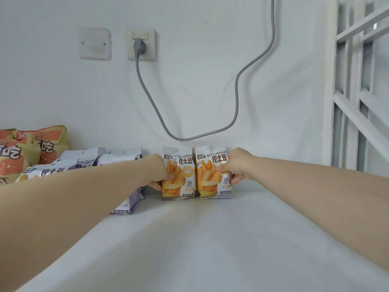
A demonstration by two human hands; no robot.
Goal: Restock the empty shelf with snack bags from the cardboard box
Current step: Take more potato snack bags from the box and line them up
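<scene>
Two orange-and-white snack bags stand upright side by side on the white shelf [210, 239], close to the back wall. My left hand [160, 173] grips the left orange bag [179, 178] by its left edge, thumb on the front. My right hand [235, 167] grips the right orange bag [210, 178] by its right edge, thumb across the front. The two bags touch each other. The cardboard box is out of view.
Purple-and-white snack bags [84, 163] lie in a row left of my left arm. Orange snack bags [25, 150] are stacked at the far left. A grey cable [235, 98] hangs from a wall socket [141, 44]. A white lattice frame [362, 91] bounds the right side.
</scene>
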